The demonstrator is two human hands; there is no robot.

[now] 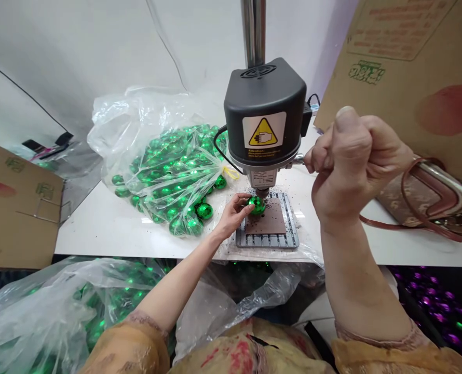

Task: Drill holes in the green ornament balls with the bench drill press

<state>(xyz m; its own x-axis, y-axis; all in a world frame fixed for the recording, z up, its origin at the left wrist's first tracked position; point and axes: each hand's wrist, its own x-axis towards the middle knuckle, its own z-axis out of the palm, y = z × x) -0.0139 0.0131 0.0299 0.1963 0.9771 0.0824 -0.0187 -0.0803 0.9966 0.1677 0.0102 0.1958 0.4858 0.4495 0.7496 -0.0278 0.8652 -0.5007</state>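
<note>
A shiny green mirrored ball (256, 205) is in the fingers of my left hand (236, 212), just under the chuck of a black bench drill press (265, 114). Beneath the ball lies a brown board (272, 217) on the slotted metal base (291, 228), with dark chips scattered over both. My right hand (351, 156) is closed in a fist around the feed lever (298, 159) on the press's right side. A yellow warning label (264, 131) faces me on the drill housing. Whether the bit touches the ball is hidden.
A clear plastic bag (168, 171) of green balls lies on the white table (98, 228) at left, with loose balls (204, 210) beside it. A handbag (429, 192) and a large carton (390, 62) stand right. Purple balls (429, 301) sit below, lower right.
</note>
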